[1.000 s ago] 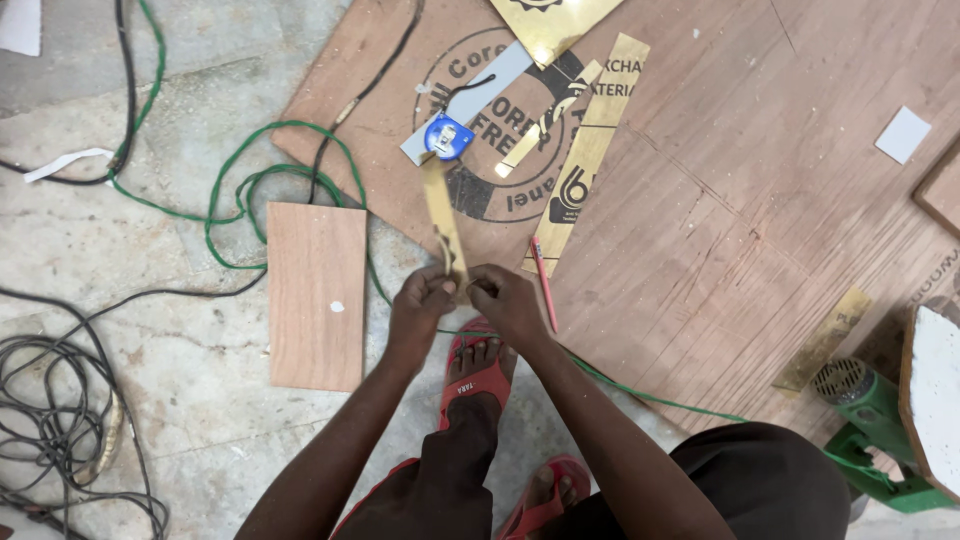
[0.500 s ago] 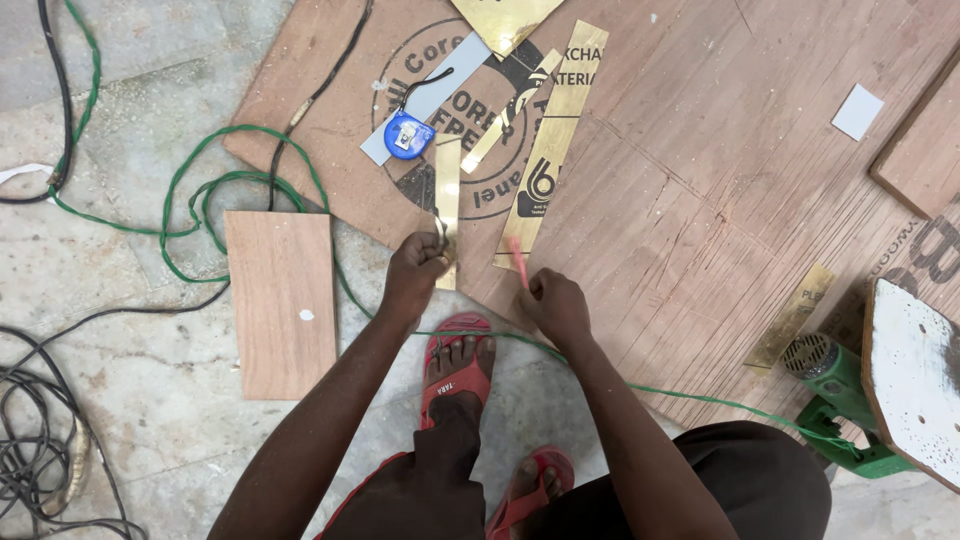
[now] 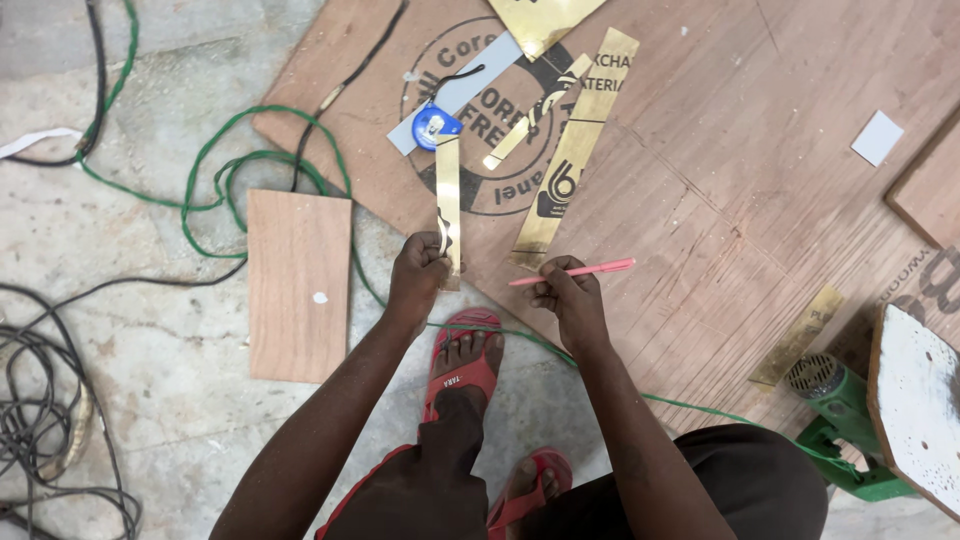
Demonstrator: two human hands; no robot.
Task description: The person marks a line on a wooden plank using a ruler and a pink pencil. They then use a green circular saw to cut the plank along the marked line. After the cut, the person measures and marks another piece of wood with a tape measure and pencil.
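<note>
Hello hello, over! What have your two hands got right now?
Left hand pinching narrow gold strip. Right hand holding thin pink pen. Strip's far end by blue round tape measure on brown plywood sheet. Green cable trails beside.

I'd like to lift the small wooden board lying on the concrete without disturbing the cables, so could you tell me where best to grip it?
Grip the small wooden board across its narrow width, on the two long edges near the lower end, coming from above. It lies flat, and the green cable curls by its upper end, while the lower end looks freer.
</note>
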